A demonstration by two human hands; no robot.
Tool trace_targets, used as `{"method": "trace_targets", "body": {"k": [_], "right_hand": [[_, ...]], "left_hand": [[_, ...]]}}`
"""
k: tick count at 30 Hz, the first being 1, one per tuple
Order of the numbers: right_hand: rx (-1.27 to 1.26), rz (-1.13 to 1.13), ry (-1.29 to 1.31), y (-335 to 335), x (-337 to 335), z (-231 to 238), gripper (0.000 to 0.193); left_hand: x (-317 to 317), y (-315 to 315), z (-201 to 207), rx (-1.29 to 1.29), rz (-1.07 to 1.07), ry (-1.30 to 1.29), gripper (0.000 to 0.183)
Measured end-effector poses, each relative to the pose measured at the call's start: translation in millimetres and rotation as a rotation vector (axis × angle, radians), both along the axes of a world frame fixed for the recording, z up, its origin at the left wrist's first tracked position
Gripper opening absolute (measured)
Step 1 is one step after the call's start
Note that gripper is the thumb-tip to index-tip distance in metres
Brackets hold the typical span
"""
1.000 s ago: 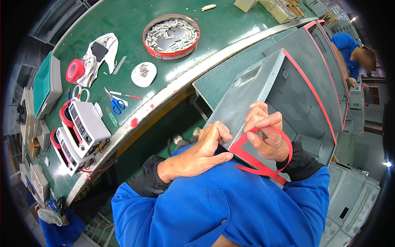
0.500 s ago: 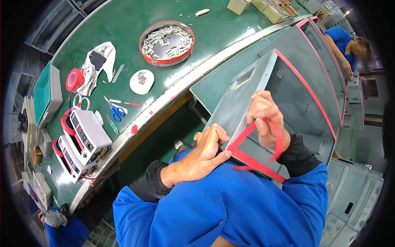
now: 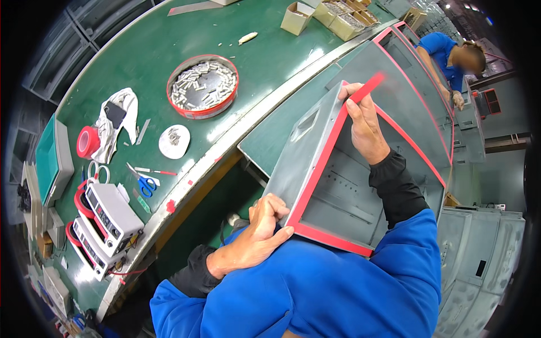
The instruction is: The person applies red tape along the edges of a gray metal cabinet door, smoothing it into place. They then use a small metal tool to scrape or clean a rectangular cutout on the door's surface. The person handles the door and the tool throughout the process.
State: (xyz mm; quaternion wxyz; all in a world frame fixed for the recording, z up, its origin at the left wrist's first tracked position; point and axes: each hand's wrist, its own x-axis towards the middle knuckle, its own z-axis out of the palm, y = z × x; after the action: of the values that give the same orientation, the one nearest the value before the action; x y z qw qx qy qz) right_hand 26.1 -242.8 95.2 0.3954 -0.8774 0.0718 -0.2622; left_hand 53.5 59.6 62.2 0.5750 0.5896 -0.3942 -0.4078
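Head view — red tape [image 3: 320, 163], green table [image 3: 135, 62], co-worker [image 3: 441, 55]

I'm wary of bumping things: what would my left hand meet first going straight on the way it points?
Your left hand would meet the grey metal box's near corner, edged with red tape; it seems to rest there, though depth is hard to judge.

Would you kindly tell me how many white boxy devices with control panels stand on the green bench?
2: the first device stands on the bench at left, near its edge; the second device sits beside it, lower in the picture. Others may be hidden.
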Motion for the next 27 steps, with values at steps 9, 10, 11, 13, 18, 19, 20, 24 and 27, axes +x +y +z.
{"method": "trace_targets", "body": {"k": [9, 10, 11, 13, 18, 19, 20, 24, 27], "right_hand": [[0.615, 0.067, -0.066, -35.8, 9.8, 24.3, 0.011], [0.654, 0.020, -0.052, -35.6, 12.7, 28.8, 0.014], [0.617, 0.043, -0.026, -40.9, 13.8, 29.5, 0.013], [0.542, 0.084, 0.025, -57.4, 12.8, 29.5, 0.013], [0.369, 0.114, 0.154, -61.7, 18.1, 30.0, 0.012], [0.318, 0.096, 0.176, -57.9, 19.2, 31.1, 0.011], [0.275, 0.094, 0.217, -59.0, 19.6, 28.8, 0.011], [0.100, 0.089, 0.293, -65.1, 17.7, 17.5, 0.011], [-0.009, 0.079, 0.335, -61.6, 20.4, 19.2, 0.014]], "left_hand": [[0.0, -1.2, -2.7, -0.028, 0.014, 0.014, 0.024], [0.1, -0.6, -3.3, -0.028, 0.016, 0.013, 0.024], [0.0, -0.3, -3.9, -0.028, 0.019, 0.011, 0.024], [0.3, -0.4, -1.9, -0.022, 0.010, 0.027, 0.025], [-0.2, -0.9, -3.0, -0.046, 0.015, 0.015, 0.025], [0.2, -0.4, -2.7, -0.039, 0.014, 0.010, 0.025], [0.4, -0.2, -2.6, -0.032, 0.012, 0.004, 0.025], [-0.9, -0.3, -2.5, -0.035, 0.008, 0.010, 0.025], [-1.3, 0.8, -3.4, -0.028, 0.003, 0.024, 0.026]]}}
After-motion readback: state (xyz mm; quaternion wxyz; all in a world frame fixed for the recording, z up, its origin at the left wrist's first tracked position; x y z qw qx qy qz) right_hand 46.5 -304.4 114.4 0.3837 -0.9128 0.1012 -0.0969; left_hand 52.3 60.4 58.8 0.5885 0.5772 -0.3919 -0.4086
